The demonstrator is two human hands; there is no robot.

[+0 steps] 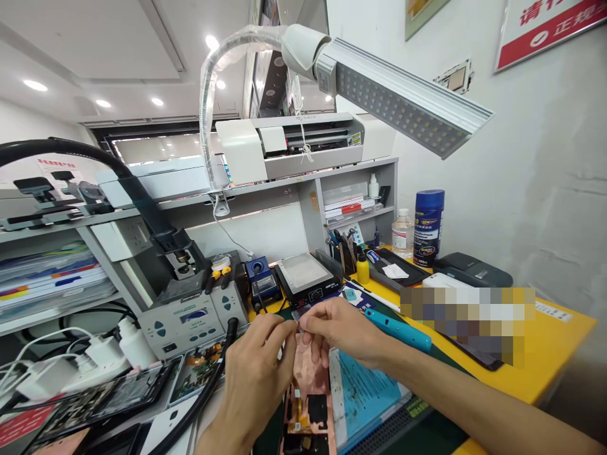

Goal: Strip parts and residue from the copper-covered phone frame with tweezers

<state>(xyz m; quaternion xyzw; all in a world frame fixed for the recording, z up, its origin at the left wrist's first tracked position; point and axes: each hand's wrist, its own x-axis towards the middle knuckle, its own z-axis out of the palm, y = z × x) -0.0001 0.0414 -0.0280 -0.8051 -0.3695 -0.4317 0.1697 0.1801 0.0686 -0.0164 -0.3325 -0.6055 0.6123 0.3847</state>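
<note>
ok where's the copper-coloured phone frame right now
The copper-coloured phone frame is at the bottom centre of the head view, between the left hand and the blue printed sheet to its right, with the right hand at its far end.

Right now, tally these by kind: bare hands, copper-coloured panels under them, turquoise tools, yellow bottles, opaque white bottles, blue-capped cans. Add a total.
Bare hands: 2, left hand and right hand
Copper-coloured panel: 1
Turquoise tool: 1
Yellow bottle: 1
Opaque white bottles: 2, shelf bottle and left-side bottle
Blue-capped can: 1
Total: 8
</note>
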